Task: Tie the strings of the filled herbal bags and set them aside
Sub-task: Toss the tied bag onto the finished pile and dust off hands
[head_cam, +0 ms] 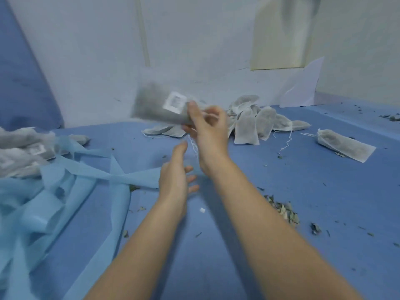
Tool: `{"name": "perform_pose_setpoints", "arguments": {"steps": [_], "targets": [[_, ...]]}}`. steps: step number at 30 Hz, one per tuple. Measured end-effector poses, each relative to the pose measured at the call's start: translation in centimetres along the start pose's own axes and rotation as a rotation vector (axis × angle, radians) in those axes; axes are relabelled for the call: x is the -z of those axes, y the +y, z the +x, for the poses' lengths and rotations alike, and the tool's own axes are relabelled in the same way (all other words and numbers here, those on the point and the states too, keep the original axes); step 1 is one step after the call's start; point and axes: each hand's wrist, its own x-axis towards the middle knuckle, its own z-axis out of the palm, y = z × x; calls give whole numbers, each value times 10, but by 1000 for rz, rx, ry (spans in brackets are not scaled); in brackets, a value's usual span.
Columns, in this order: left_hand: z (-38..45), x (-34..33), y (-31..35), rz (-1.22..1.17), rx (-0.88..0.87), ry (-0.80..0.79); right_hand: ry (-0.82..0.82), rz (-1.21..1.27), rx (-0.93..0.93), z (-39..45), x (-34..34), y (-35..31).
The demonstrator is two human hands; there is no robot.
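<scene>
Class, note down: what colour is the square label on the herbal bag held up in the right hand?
White label, seen in the head view.

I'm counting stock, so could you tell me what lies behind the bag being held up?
Behind the held bag, a pile of bags lies against the wall. The bag and right hand hide the pile's left part.

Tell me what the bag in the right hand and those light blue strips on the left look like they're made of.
The bag held up by the right hand looks like thin, matte non-woven fabric or filter paper: dark herbs show through its greyish, semi-sheer wall, though it is motion-blurred. The light blue strips look like soft non-woven cloth, matte and slightly translucent, folding and creasing limply.
</scene>
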Motion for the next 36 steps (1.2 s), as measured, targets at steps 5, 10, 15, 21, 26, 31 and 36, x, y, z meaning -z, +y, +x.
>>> {"name": "perform_pose_setpoints", "arguments": {"steps": [5,10,15,21,26,31,36], "targets": [[12,5,9,89,-104,27,-487,-388,-110,-3,-39,6],[24,-20,10,272,-146,-39,-343,-322,-128,17,-6,-2],[38,-68,11,399,-196,-134,-118,-309,-140,51,41,-13],[82,-129,12,501,-205,-224,-4,-441,-114,100,96,-14],[128,-170,-2,568,-111,-225,87,-570,-150,142,122,2],[161,-189,-6,776,-87,-256,152,-747,-202,180,142,20],[173,-199,-11,810,-29,-273,194,-793,-343,195,155,32]]}}
